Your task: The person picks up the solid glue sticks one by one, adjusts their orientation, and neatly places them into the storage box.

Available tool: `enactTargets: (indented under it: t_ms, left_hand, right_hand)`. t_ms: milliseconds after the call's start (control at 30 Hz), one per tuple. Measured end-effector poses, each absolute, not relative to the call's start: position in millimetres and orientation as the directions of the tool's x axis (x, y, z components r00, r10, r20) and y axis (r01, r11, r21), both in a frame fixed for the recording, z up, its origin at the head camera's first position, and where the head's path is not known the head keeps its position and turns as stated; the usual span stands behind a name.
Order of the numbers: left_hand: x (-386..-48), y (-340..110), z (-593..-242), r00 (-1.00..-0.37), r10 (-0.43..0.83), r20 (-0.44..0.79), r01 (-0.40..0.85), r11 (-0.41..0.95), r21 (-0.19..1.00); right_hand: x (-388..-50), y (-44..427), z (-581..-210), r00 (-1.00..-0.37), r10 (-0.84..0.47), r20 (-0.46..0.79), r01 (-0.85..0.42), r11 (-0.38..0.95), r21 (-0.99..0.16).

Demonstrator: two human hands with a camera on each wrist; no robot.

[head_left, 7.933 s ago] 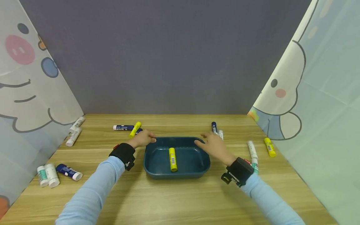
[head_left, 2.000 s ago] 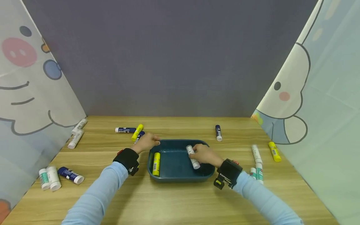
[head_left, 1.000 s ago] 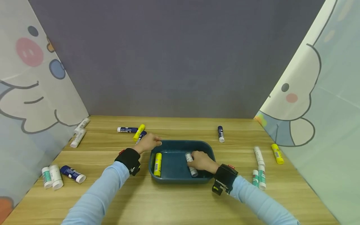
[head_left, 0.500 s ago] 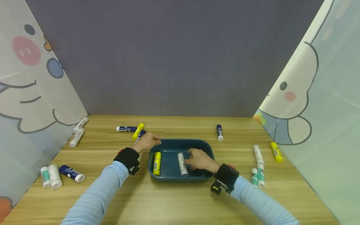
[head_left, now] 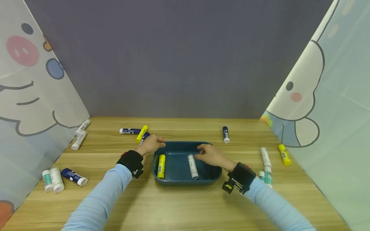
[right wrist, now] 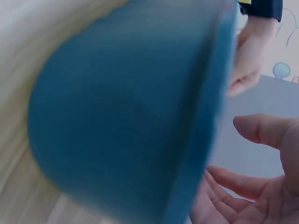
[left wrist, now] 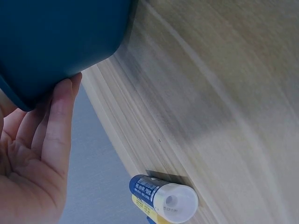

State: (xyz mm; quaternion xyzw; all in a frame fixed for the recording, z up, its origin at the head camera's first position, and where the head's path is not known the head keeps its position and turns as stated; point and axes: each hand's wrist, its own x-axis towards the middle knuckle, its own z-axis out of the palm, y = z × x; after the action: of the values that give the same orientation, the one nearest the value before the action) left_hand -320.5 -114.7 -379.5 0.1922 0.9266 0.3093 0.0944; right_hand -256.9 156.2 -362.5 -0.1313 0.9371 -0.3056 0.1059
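Observation:
A dark teal tray (head_left: 185, 182) holds a yellow glue stick (head_left: 161, 166) at its left and a white glue stick (head_left: 193, 166) right of its middle. At the tray's back left corner my left hand (head_left: 151, 144) grips the rim; the left wrist view shows its fingers (left wrist: 58, 116) against the outer wall, thumb over the edge. Over the tray's right part is my right hand (head_left: 213, 155), holding nothing, its thumb and forefinger apart. In the right wrist view the same hand (right wrist: 257, 172) appears beyond the blurred tray wall (right wrist: 117, 112).
Behind my left hand lie blue sticks (head_left: 129, 131) and a yellow one (head_left: 142, 133). More sticks lie at the left edge (head_left: 57, 179). A blue stick (head_left: 225, 134) is at the back right; white, green-white and yellow (head_left: 284, 154) ones are farther right.
The right hand has put the white stick down in the tray, let go and drawn back up and right. Earlier, the yellow stick moved to the tray's left side. The left hand keeps its place.

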Motion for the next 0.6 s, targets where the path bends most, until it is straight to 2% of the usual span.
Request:
enactTargets:
  t_ms: [267,400,533,600]
  left_hand:
    - [-323,-115,-380,-0.912,0.405,-0.066,0.282,0.734,0.618]
    - [-323,-115,-380,-0.912,0.406,-0.061,0.285,0.732,0.619]
    - [-321,-115,-380,-0.912,0.406,-0.064,0.283,0.733,0.618]
    - [-321,-115,-380,-0.912,0.404,-0.067,0.279,0.732,0.622]
  right_hand:
    - [-277,186,-352,-0.976,-0.209,0.066,-0.209,0.795,-0.57]
    - [-293,208,-354,-0.973,-0.158,0.169,-0.225,0.813,-0.538]
    - [-309,232,-358,-0.969,-0.13,0.211,-0.222,0.829,-0.512]
    - [-315,242,-359,-0.977,-0.099,0.19,-0.186,0.829,-0.527]
